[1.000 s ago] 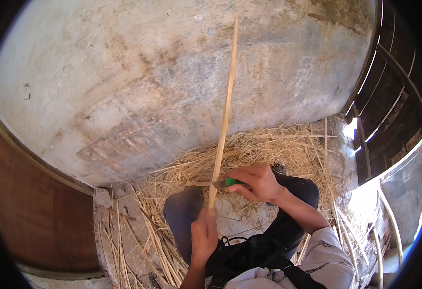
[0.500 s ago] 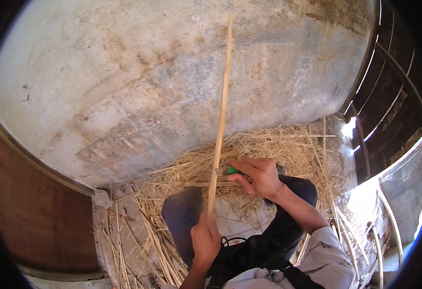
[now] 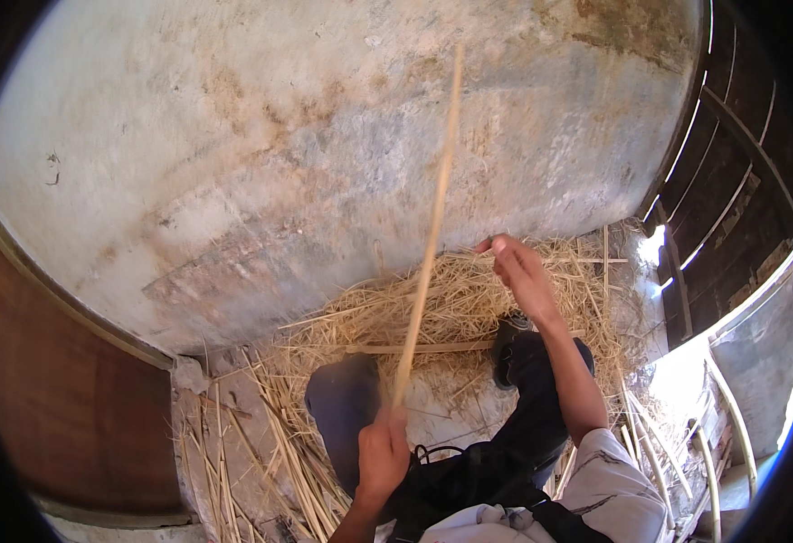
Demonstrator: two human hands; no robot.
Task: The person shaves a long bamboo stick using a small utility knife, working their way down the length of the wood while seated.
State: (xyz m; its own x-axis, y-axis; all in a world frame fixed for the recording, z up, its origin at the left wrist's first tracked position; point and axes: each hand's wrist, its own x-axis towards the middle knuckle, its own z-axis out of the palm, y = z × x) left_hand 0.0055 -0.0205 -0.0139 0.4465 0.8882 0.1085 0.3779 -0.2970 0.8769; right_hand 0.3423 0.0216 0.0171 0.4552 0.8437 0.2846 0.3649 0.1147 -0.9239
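Note:
My left hand (image 3: 384, 460) is closed around the lower end of a long, pale bamboo strip (image 3: 435, 226). From my fist between my knees, the strip rises away from me across the wall, leaning slightly right. To its right and apart from it, my right hand (image 3: 521, 276) is raised over the far edge of the straw-like shavings (image 3: 451, 294). Its fingers are curled together; whatever they hold is hidden from view.
A flat strip (image 3: 423, 347) lies across the near side of the shavings. Several long split canes (image 3: 292, 462) lie at left on the floor. A stained wall (image 3: 324, 163) stands ahead, with a brown panel (image 3: 61, 380) at left. Curved canes (image 3: 731, 407) lean at right.
My right hand, which held a small green-handled tool against the strip, has moved away and to the right; the green no longer shows. The strip's top has swung right and lower.

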